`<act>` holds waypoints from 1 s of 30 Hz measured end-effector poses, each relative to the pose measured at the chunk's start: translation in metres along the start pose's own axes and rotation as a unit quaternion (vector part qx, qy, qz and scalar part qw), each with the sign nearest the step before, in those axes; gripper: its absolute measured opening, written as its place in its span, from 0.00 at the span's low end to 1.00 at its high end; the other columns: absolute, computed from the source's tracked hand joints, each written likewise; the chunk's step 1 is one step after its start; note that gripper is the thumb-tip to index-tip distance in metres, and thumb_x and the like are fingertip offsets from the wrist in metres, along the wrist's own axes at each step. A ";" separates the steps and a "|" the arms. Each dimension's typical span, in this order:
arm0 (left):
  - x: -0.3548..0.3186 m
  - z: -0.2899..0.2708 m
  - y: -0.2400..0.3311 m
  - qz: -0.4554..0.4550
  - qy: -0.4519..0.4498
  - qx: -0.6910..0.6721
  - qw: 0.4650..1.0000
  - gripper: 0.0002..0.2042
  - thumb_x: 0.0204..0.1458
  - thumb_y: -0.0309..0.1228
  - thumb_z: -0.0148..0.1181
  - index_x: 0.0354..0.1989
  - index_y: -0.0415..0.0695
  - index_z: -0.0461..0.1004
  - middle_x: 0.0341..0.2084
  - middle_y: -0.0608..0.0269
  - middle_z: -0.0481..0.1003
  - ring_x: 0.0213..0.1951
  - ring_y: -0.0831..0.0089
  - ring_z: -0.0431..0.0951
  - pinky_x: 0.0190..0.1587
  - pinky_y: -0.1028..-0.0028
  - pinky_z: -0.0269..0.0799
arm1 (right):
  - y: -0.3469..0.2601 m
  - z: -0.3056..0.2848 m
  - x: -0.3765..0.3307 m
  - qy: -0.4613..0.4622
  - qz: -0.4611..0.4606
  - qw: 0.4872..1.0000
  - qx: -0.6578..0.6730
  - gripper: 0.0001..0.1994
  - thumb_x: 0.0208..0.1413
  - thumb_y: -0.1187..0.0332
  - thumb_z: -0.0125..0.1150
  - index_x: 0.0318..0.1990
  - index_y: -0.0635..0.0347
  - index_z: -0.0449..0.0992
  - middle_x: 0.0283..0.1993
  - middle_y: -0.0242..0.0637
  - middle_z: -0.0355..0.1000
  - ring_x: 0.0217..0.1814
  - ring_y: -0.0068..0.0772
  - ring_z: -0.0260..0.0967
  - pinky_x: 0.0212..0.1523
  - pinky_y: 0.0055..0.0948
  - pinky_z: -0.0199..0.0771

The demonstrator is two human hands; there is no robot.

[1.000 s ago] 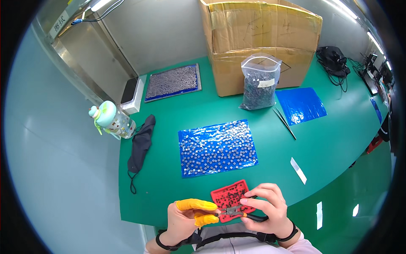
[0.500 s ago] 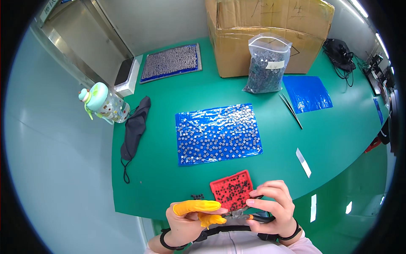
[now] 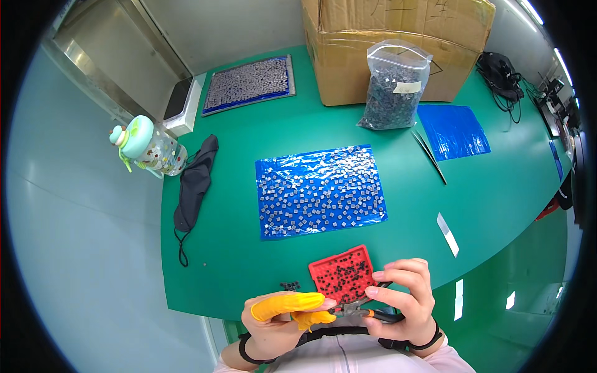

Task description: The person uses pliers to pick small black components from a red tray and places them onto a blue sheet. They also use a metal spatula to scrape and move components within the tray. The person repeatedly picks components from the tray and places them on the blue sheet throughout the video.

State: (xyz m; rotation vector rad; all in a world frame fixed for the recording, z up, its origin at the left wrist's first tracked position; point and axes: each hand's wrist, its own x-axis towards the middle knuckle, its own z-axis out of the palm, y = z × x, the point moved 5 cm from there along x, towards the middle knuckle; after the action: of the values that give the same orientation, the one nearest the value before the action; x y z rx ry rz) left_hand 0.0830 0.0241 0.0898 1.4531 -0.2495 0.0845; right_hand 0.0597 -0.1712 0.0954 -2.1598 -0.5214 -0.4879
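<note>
At the near edge of the table my right hand [image 3: 404, 303] grips a small pair of cutting pliers [image 3: 387, 316] with black-and-orange handles. Their metal jaws point left toward my left hand [image 3: 277, 320], whose thumb and forefinger wear yellow finger cots. Those fingers pinch together close to the jaws; what lies between them is too small to make out. Just beyond both hands is a red tray [image 3: 339, 256] with many small black parts scattered in it. A little pile of black parts [image 3: 290, 286] sits on the table left of the tray.
A blue sheet [image 3: 267, 231] covered with small square pieces lies mid-table. Behind it stand a zip bag of dark parts [image 3: 392, 102] and a cardboard box [image 3: 342, 74]. Tweezers [image 3: 430, 158] and a blue film [image 3: 457, 133] lie right; a bottle [image 3: 152, 149] and black mask [image 3: 198, 186] left.
The pliers' jaws have come up slightly and show more plainly beside the left fingertips. The whole view has shifted a little; both hands keep nearly the same place.
</note>
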 end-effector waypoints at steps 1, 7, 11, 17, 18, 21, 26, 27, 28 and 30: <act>0.000 0.000 -0.001 -0.008 0.005 -0.003 1.000 0.12 0.42 0.14 0.66 0.36 0.34 0.75 0.25 0.48 0.80 0.27 0.62 0.83 0.29 0.70 0.81 | 0.000 0.000 0.000 -0.002 0.000 1.000 -0.002 0.25 0.35 0.63 0.72 0.47 0.47 0.78 0.49 0.32 0.72 0.48 0.38 0.67 0.44 0.37 0.61; 0.000 -0.002 -0.004 -0.001 -0.036 -0.082 0.996 0.15 0.44 0.12 0.66 0.42 0.28 0.76 0.37 0.47 0.80 0.39 0.67 0.82 0.42 0.72 0.81 | 0.002 0.000 0.001 0.000 0.006 1.000 0.004 0.25 0.34 0.64 0.72 0.47 0.48 0.78 0.48 0.32 0.72 0.47 0.38 0.67 0.44 0.37 0.61; 0.002 -0.002 -0.001 0.001 -0.038 0.050 0.998 0.14 0.40 0.15 0.69 0.37 0.31 0.76 0.29 0.49 0.80 0.31 0.66 0.83 0.35 0.73 0.81 | 0.004 0.001 -0.002 0.001 0.009 1.000 0.023 0.25 0.34 0.65 0.72 0.46 0.49 0.79 0.46 0.32 0.72 0.44 0.37 0.66 0.41 0.35 0.62; 0.003 0.002 -0.003 -0.039 -0.021 0.044 0.998 0.12 0.38 0.14 0.69 0.34 0.32 0.76 0.27 0.49 0.80 0.29 0.64 0.83 0.35 0.73 0.81 | 0.008 0.003 -0.004 0.011 0.012 0.999 0.044 0.25 0.33 0.65 0.73 0.46 0.50 0.79 0.44 0.32 0.73 0.41 0.36 0.66 0.39 0.34 0.62; 0.002 0.002 -0.004 -0.046 -0.021 0.038 0.998 0.12 0.39 0.14 0.69 0.34 0.32 0.76 0.27 0.48 0.80 0.30 0.63 0.83 0.35 0.73 0.81 | 0.008 0.003 -0.003 0.012 0.010 0.999 0.039 0.25 0.32 0.65 0.73 0.46 0.50 0.79 0.44 0.31 0.73 0.41 0.36 0.66 0.39 0.34 0.62; 0.001 0.000 -0.012 -0.071 -0.027 0.035 0.997 0.10 0.40 0.14 0.68 0.32 0.32 0.76 0.27 0.50 0.80 0.30 0.64 0.83 0.34 0.73 0.80 | 0.008 0.002 -0.004 0.017 0.004 1.000 0.027 0.25 0.33 0.65 0.73 0.46 0.50 0.79 0.43 0.31 0.73 0.40 0.36 0.66 0.38 0.33 0.61; -0.003 0.007 -0.018 0.001 -0.084 -0.017 0.996 0.13 0.46 0.12 0.62 0.40 0.37 0.75 0.33 0.59 0.75 0.32 0.73 0.75 0.34 0.78 0.70 | 0.005 0.002 -0.003 0.012 -0.009 1.000 0.008 0.24 0.34 0.64 0.72 0.45 0.49 0.79 0.43 0.30 0.73 0.40 0.35 0.66 0.37 0.33 0.60; -0.004 0.008 -0.018 0.011 -0.090 -0.028 0.995 0.13 0.47 0.12 0.60 0.41 0.37 0.73 0.33 0.60 0.74 0.32 0.72 0.74 0.34 0.76 0.68 | 0.005 0.003 -0.003 0.011 -0.011 1.000 0.005 0.24 0.34 0.64 0.72 0.45 0.49 0.79 0.43 0.29 0.73 0.40 0.34 0.66 0.37 0.33 0.60; -0.004 0.009 -0.017 0.018 -0.109 -0.011 0.994 0.13 0.48 0.12 0.59 0.41 0.38 0.72 0.33 0.60 0.73 0.31 0.71 0.72 0.34 0.74 0.67 | 0.005 0.003 -0.003 0.011 -0.012 1.000 0.002 0.23 0.35 0.63 0.72 0.45 0.49 0.79 0.42 0.29 0.74 0.40 0.34 0.66 0.37 0.33 0.60; -0.006 0.010 -0.018 0.032 -0.146 0.023 0.989 0.12 0.50 0.13 0.56 0.42 0.39 0.68 0.32 0.60 0.70 0.31 0.68 0.70 0.34 0.71 0.65 | 0.004 0.002 -0.002 0.008 -0.014 1.000 0.006 0.22 0.35 0.63 0.72 0.44 0.49 0.80 0.42 0.28 0.74 0.40 0.34 0.66 0.37 0.32 0.60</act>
State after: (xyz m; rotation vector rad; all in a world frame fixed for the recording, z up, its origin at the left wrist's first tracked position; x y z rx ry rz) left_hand 0.0800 0.0123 0.0725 1.5021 -0.5369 -0.0712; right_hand 0.0602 -0.1719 0.0907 -2.1376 -0.5443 -0.5156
